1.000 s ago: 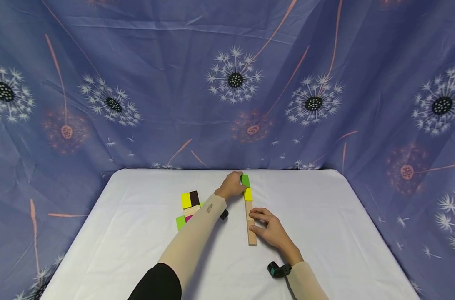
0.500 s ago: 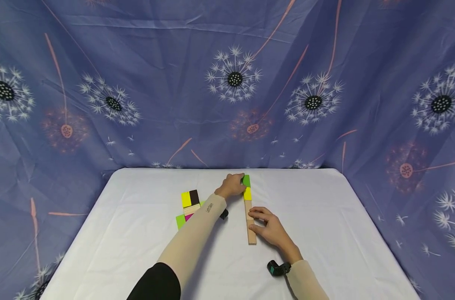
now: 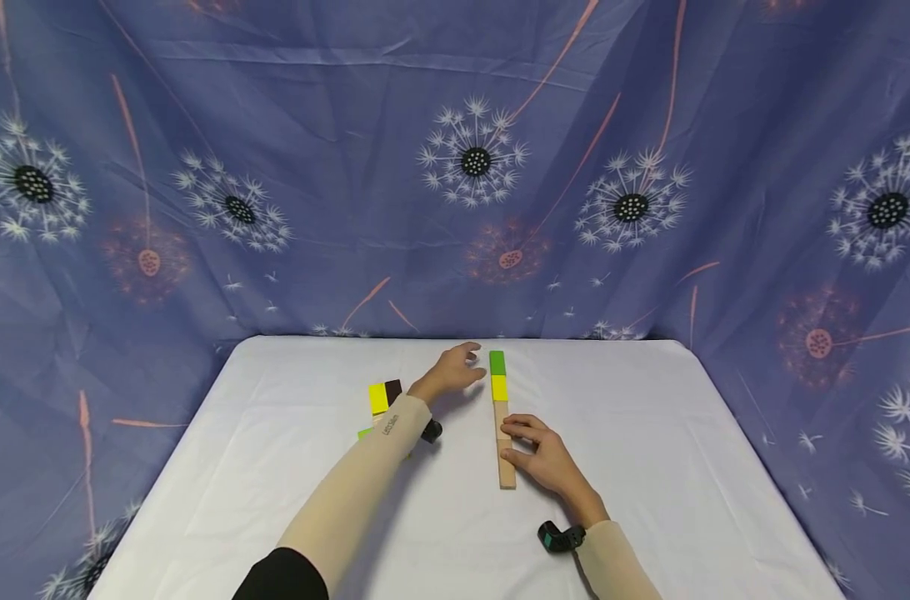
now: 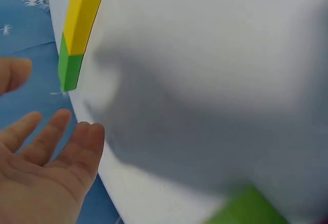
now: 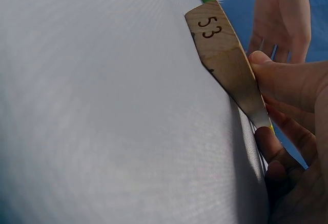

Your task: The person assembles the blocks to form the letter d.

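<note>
A straight row of blocks lies on the white tabletop: a green block [image 3: 497, 362] at the far end, a yellow block [image 3: 499, 388], then two plain wooden blocks [image 3: 507, 477] end to end. The nearer wooden block carries the number 53 [image 5: 209, 27]. My left hand [image 3: 451, 372] hovers just left of the green end, fingers spread, touching nothing; its palm and fingers show in the left wrist view. My right hand [image 3: 547, 457] rests its thumb and fingertips on the right edge of the two wooden blocks, near their joint. Its palm side is partly hidden.
Left of the row lies a cluster of blocks, with a yellow block [image 3: 377, 398] and a dark brown block [image 3: 392, 390] showing; my left sleeve [image 3: 365, 467] covers much of it. A patterned blue cloth [image 3: 335, 208] hangs behind the white table [image 3: 650, 467].
My left hand has come away from the green and yellow blocks, moving left with its fingers spread. My right hand stays at the wooden blocks. The left forearm now hides more of the cluster.
</note>
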Demonstrator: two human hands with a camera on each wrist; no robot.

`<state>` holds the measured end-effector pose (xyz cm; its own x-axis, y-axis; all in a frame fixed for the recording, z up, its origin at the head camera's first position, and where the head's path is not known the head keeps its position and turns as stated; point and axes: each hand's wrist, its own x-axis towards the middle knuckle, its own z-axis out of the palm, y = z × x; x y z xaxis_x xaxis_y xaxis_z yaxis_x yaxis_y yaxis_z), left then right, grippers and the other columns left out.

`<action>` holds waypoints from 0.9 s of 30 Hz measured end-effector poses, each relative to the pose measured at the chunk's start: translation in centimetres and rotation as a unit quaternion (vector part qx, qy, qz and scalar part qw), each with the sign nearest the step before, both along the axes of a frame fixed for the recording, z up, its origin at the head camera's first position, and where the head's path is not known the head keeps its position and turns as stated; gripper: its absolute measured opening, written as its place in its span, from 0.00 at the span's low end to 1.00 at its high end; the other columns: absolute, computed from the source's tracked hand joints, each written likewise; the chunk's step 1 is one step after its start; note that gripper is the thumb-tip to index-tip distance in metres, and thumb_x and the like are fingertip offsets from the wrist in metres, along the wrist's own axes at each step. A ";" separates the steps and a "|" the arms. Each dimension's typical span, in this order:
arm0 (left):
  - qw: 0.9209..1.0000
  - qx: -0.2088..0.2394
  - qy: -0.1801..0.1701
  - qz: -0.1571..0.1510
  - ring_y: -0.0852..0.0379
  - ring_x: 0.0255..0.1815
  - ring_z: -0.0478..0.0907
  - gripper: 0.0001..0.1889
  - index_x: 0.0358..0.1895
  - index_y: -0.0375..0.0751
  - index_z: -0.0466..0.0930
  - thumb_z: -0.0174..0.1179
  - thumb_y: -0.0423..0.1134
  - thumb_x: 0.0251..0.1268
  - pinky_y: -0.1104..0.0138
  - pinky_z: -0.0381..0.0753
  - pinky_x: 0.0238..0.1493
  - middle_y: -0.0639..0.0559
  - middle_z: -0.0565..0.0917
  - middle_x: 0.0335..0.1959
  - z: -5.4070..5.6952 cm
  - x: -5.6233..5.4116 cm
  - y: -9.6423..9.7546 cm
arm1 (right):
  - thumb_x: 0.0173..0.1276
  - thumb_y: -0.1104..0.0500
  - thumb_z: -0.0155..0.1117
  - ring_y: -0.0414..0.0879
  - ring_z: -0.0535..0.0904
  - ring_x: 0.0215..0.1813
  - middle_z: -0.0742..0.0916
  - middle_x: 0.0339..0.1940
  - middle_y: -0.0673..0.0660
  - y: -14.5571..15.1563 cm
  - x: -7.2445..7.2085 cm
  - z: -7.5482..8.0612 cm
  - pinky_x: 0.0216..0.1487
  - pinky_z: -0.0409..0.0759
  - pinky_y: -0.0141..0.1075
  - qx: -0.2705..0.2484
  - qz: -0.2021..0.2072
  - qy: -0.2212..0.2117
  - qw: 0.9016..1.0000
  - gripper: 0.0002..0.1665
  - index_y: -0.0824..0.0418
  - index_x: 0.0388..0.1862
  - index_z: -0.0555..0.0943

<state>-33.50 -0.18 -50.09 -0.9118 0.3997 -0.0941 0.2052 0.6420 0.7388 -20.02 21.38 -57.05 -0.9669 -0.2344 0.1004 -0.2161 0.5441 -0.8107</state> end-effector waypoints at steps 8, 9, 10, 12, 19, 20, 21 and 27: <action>0.999 0.012 0.046 -0.008 0.38 0.75 0.67 0.38 0.79 0.44 0.63 0.65 0.48 0.68 0.44 0.68 0.73 0.37 0.72 0.73 1.6 2.7 -3.9 | 0.64 0.54 0.77 0.50 0.78 0.69 0.83 0.65 0.47 -0.1 0.1 0.1 0.61 0.77 0.44 -0.001 0.005 -0.001 1.000 0.25 0.56 0.60 0.86; 0.999 0.014 0.052 -0.005 0.38 0.76 0.66 0.38 0.79 0.44 0.63 0.65 0.49 0.68 0.44 0.68 0.73 0.38 0.72 0.74 1.9 3.1 -4.4 | 0.64 0.54 0.77 0.50 0.78 0.68 0.83 0.65 0.48 -0.2 0.1 0.1 0.61 0.77 0.44 -0.001 0.006 0.000 1.000 0.25 0.56 0.60 0.86; 0.998 0.014 0.058 0.000 0.38 0.76 0.66 0.39 0.79 0.45 0.63 0.66 0.50 0.67 0.44 0.67 0.73 0.39 0.71 0.74 2.1 3.6 -5.0 | 0.64 0.54 0.78 0.50 0.78 0.68 0.83 0.65 0.48 -0.2 0.2 0.2 0.60 0.77 0.44 -0.001 0.005 0.000 1.000 0.25 0.56 0.60 0.87; 0.998 0.015 0.067 0.008 0.40 0.78 0.63 0.40 0.80 0.48 0.62 0.66 0.52 0.67 0.44 0.66 0.74 0.42 0.70 0.75 2.6 4.4 -6.2 | 0.63 0.54 0.78 0.50 0.78 0.68 0.83 0.65 0.48 -0.1 0.1 0.1 0.60 0.77 0.44 -0.002 0.004 0.005 1.000 0.25 0.56 0.59 0.87; 0.996 0.015 0.092 0.014 0.40 0.80 0.58 0.44 0.81 0.53 0.59 0.68 0.57 0.63 0.39 0.63 0.75 0.48 0.67 0.78 3.4 6.5 -10.6 | 0.63 0.54 0.78 0.49 0.77 0.68 0.83 0.65 0.47 0.0 0.2 -0.2 0.61 0.77 0.45 0.002 0.000 0.007 1.000 0.25 0.55 0.59 0.87; 0.995 0.013 0.096 0.014 0.39 0.80 0.58 0.45 0.81 0.53 0.59 0.68 0.58 0.63 0.38 0.62 0.74 0.47 0.67 0.78 3.5 6.7 -11.1 | 0.63 0.54 0.78 0.49 0.77 0.68 0.83 0.65 0.47 0.0 0.2 -0.2 0.61 0.77 0.45 0.002 0.001 0.006 1.000 0.25 0.55 0.59 0.87; 0.995 0.010 0.097 0.015 0.39 0.80 0.58 0.46 0.81 0.53 0.59 0.69 0.59 0.62 0.37 0.62 0.74 0.47 0.66 0.78 3.5 7.0 -11.6 | 0.63 0.54 0.78 0.49 0.77 0.68 0.83 0.65 0.47 0.0 0.2 -0.2 0.61 0.77 0.45 0.002 0.000 0.005 1.000 0.25 0.55 0.59 0.87; 0.995 0.010 0.094 0.026 0.39 0.79 0.58 0.48 0.81 0.56 0.58 0.71 0.62 0.59 0.36 0.64 0.72 0.46 0.67 0.78 2.9 8.8 -13.7 | 0.63 0.54 0.78 0.50 0.78 0.67 0.83 0.64 0.47 -0.1 0.2 -0.2 0.60 0.77 0.44 -0.001 0.000 0.012 1.000 0.25 0.55 0.59 0.87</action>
